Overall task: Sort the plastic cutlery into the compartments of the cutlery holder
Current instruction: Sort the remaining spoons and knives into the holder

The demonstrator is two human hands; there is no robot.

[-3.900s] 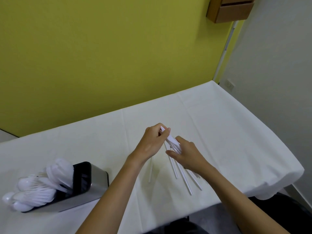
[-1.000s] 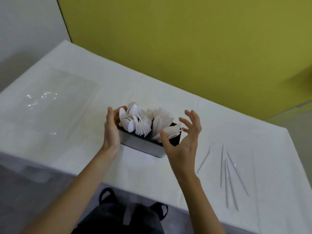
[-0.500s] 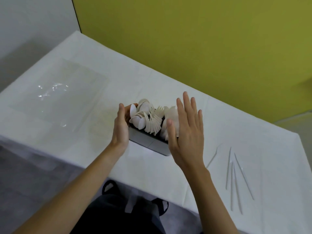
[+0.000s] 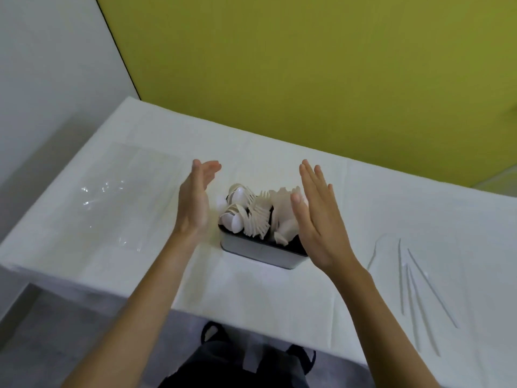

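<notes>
Cutlery [image 4: 251, 217] looks light and bendy, so pinch each piece by its handle. Left grip [image 4: 195, 203] and right grip [image 4: 316, 219] are spread flat beside the holder [image 4: 260, 252], holding nothing.

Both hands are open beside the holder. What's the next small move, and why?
Probably reach the right hand toward the thin strips lying right of the cutlery holder: it and the left hand hold nothing, and those strips lie loose. Whether they are cutlery, I cannot tell.
</notes>
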